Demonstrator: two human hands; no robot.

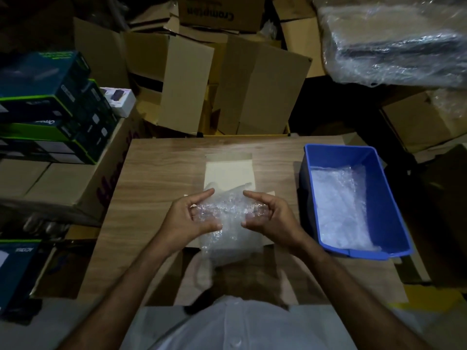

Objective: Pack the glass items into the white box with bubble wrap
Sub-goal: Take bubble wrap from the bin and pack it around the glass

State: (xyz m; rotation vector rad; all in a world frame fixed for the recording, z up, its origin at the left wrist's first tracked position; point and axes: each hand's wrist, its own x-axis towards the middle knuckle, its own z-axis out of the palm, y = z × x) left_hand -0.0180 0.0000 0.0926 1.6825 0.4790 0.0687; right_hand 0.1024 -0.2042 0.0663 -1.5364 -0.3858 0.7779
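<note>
1. The step in hand looks like wrapping: the left hand (190,218) and right hand (269,215) each have a curled grip on one end of a bundle of bubble wrap (225,213), thumbs below and fingers over the top.
2. The bundle is held just above the white box (228,173), which lies open near the middle of the wooden surface (156,178), its lid flap toward the far edge.
3. Whatever glass is inside cannot be made out through the film; it is judged to be in there.
4. To do this well, the hands should roll the loose tail snugly around the core, keep both ends supported, and lower it in rather than drop it.
5. The wrap is clear, crinkled and glossy; a slack sheet hangs toward the near edge.
6. The box is flat matte card.
7. A blue plastic bin (379,198) at the right edge holds more wrap.
</note>
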